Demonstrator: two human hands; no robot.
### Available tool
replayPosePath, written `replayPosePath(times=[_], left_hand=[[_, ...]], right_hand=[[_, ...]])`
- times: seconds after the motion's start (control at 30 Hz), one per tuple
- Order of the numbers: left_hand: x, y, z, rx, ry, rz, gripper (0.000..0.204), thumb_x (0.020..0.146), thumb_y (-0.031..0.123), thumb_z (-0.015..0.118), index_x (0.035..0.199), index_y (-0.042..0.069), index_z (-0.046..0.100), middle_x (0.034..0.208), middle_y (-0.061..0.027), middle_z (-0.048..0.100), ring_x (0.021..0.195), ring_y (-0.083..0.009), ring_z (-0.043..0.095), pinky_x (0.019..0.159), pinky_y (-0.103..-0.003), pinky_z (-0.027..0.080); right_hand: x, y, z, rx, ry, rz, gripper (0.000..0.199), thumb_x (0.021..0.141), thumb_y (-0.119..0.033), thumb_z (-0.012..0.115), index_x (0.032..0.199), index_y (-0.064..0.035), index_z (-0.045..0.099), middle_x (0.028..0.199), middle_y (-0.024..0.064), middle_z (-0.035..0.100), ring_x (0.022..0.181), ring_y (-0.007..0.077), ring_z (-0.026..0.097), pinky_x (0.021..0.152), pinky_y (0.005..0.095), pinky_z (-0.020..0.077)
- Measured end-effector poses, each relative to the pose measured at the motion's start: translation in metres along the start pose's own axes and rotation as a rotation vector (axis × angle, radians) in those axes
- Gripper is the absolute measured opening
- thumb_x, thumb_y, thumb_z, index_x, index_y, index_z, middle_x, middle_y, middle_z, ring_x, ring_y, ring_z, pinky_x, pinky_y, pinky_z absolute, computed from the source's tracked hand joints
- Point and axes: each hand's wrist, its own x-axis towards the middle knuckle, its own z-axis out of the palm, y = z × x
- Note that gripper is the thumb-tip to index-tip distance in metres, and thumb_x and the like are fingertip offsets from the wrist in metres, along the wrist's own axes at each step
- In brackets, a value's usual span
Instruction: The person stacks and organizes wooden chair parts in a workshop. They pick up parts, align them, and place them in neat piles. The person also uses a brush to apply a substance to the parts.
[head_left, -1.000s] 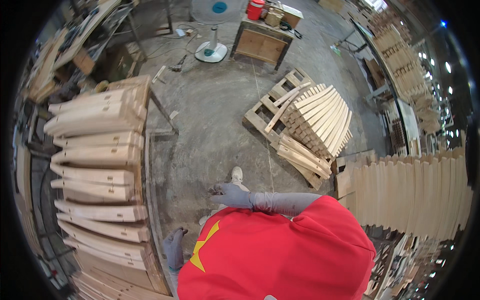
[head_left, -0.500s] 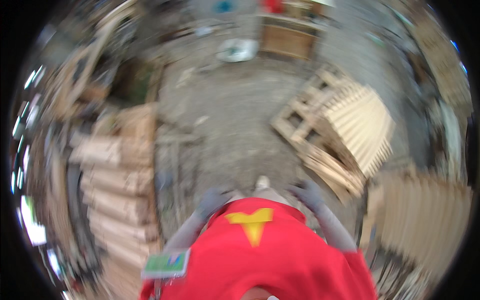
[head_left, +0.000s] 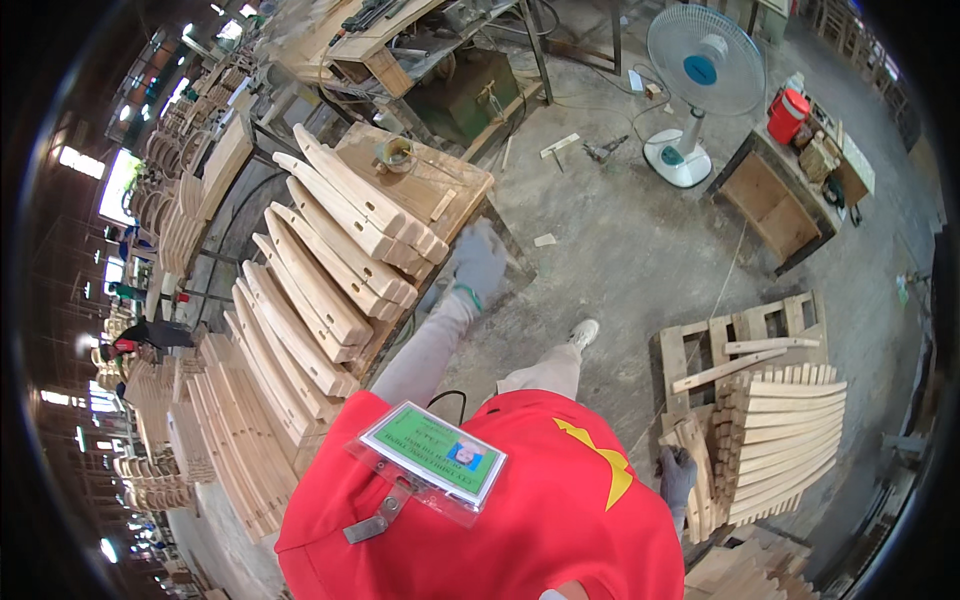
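My left hand (head_left: 480, 262), in a grey glove, is held out beside the end of a wooden workbench (head_left: 462, 192). Motion smears its fingers, so their pose is unclear. Close to it, curved wooden chair parts (head_left: 350, 205) with slots lie in stacked rows along the bench. My right hand (head_left: 678, 478), also gloved in grey, hangs low at my side with its fingers loosely apart and nothing visible in it. Beside that hand, pale curved slats (head_left: 785, 440) are stacked on a wooden pallet (head_left: 740, 335), with a few loose pieces on top.
A standing fan (head_left: 705, 60) is on the concrete floor ahead, with a cable behind it. Right of it stands an open wooden box (head_left: 775, 200) bearing a red jug (head_left: 788, 115). Another bench (head_left: 375, 50) with tools is at the far left. Small scraps lie on the floor.
My view has turned left, bringing the bench and its chair parts nearer the middle. My left hand has reached forward towards the bench end; my right hand has dropped back beside the pallet.
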Motion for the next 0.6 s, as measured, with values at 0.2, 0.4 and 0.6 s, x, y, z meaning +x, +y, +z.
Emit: replayPosePath(times=[0.2, 0.4, 0.6], left_hand=[[0.131, -0.051, 0.047, 0.576, 0.076, -0.366, 0.046, 0.082, 0.025, 0.055, 0.124, 0.005, 0.048, 0.129, -0.0205, 0.047, 0.114, -0.0369, 0.048, 0.097, -0.041, 0.039], [0.168, -0.059, 0.052, 0.358, -0.22, -0.601, 0.061, 0.081, 0.024, 0.06, 0.133, -0.001, 0.04, 0.123, -0.0225, 0.052, 0.108, -0.0425, 0.054, 0.094, -0.049, 0.042], [0.155, -0.051, 0.043, 0.32, -0.524, -0.269, 0.034, 0.078, 0.022, 0.059, 0.102, -0.002, 0.062, 0.105, -0.0234, 0.064, 0.101, -0.0345, 0.063, 0.085, -0.041, 0.05]], right_hand=[[0.057, -0.083, 0.022, 0.101, -0.022, -0.164, 0.011, 0.088, -0.012, 0.062, 0.092, -0.002, 0.062, 0.073, 0.0014, 0.06, 0.059, 0.0071, 0.052, 0.052, 0.021, 0.0406], [0.085, -0.086, 0.046, 0.085, 0.04, -0.061, 0.015, 0.088, -0.014, 0.062, 0.094, -0.0009, 0.062, 0.072, 0.0031, 0.06, 0.058, 0.0089, 0.053, 0.052, 0.0222, 0.0409], [0.078, -0.1, 0.061, 0.066, 0.018, 0.054, 0.025, 0.088, -0.02, 0.062, 0.099, 0.0031, 0.062, 0.084, 0.0082, 0.064, 0.068, 0.0113, 0.057, 0.058, 0.0251, 0.0473]])
